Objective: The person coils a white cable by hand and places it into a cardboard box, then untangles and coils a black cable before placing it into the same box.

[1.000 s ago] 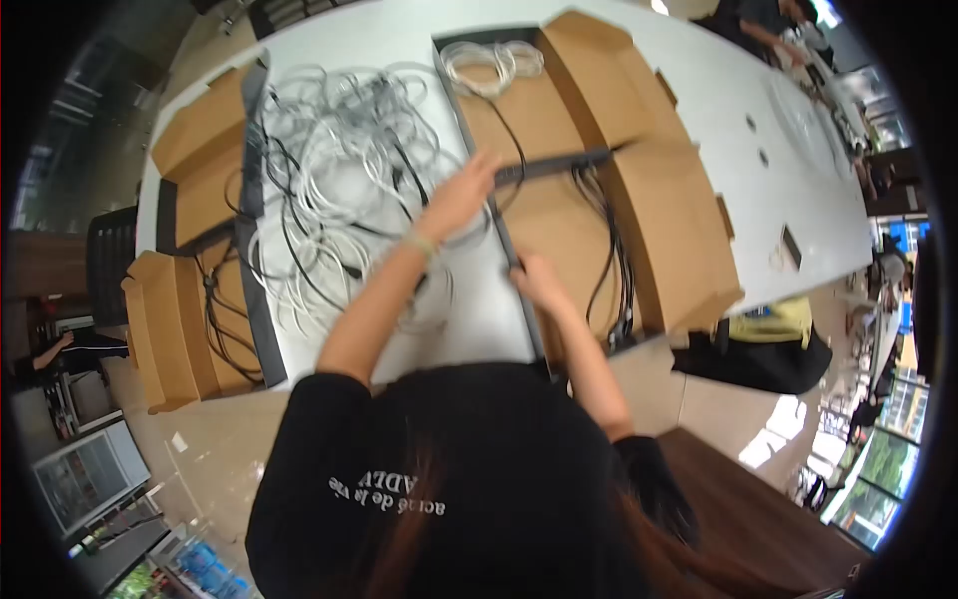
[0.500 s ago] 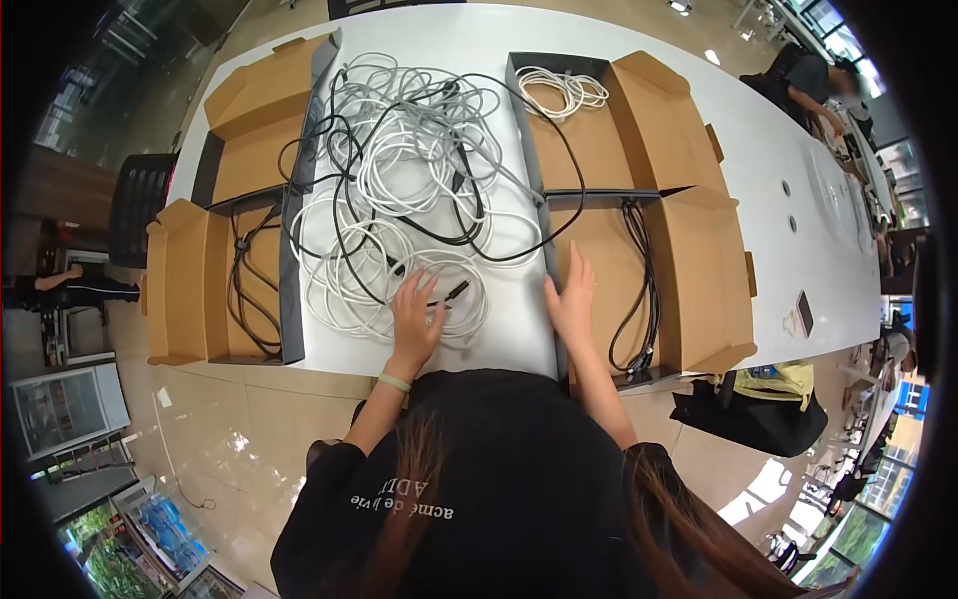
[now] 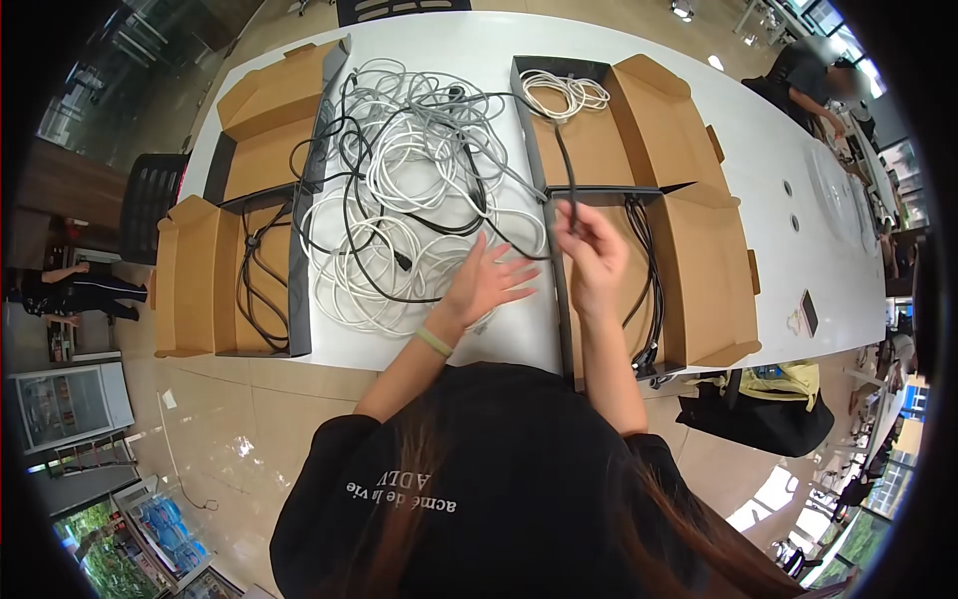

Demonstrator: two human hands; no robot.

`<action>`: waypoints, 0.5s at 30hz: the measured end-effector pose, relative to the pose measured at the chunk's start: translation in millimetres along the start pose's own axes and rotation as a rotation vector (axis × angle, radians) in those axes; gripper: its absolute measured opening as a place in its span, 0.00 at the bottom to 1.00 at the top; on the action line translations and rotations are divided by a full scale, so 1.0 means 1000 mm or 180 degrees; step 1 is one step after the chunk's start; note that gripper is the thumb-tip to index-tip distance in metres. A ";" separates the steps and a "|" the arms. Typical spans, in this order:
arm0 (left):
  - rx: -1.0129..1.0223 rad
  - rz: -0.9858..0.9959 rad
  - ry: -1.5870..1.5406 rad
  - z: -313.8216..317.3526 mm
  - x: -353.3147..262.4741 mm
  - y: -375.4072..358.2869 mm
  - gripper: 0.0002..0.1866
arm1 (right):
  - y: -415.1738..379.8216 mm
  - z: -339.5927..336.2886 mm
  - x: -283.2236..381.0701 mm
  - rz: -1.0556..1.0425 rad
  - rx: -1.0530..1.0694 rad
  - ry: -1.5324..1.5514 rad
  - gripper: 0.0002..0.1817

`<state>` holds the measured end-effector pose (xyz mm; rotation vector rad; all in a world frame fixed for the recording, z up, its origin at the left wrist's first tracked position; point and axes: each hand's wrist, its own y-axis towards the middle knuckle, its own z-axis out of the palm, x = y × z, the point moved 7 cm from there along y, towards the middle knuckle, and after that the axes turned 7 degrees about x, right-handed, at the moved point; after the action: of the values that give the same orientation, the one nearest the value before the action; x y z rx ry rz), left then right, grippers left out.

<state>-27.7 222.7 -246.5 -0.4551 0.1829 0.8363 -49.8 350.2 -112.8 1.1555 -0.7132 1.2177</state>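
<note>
Carefully, we keep our right hand (image 3: 591, 250) pinched on the black cable (image 3: 567, 170), lifting slowly while our open left hand (image 3: 486, 283) steadies the tangle (image 3: 409, 190).

We have one view only, from a camera on the person's head, looking steeply down with a wide fisheye bend. It sits close above the hair and shoulders, facing forward across the table (image 3: 469, 40), boxes at either side.
</note>
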 end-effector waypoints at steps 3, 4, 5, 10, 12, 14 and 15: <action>0.0190 0.0297 -0.1461 0.023 -0.006 0.017 0.54 | -0.019 -0.001 0.078 -0.0582 0.0260 0.0227 0.10; 0.0082 0.0484 -0.1743 0.037 -0.013 0.018 0.44 | -0.028 -0.009 0.100 -0.0780 0.0159 0.0388 0.12; 0.0148 0.0644 -0.1797 0.039 -0.019 0.023 0.37 | -0.033 -0.016 0.119 -0.0978 0.0309 0.0472 0.14; 0.0339 0.0903 -0.1134 0.071 -0.017 0.026 0.27 | -0.082 -0.068 0.164 -0.1476 0.0458 0.1246 0.10; 0.0792 0.0588 -0.1571 0.067 -0.012 0.025 0.27 | -0.106 -0.086 0.181 -0.2029 0.0151 0.1344 0.17; 0.0676 0.0542 -0.1489 0.066 -0.011 0.024 0.33 | -0.111 -0.073 0.197 -0.2063 0.1500 0.1092 0.13; 0.0469 0.0603 -0.1266 0.070 -0.015 0.023 0.36 | -0.111 -0.061 0.201 -0.1953 0.2159 0.0943 0.12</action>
<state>-56.4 258.3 -186.9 -0.1277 -0.0819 1.0737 98.3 481.6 19.5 1.5431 0.3113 1.0747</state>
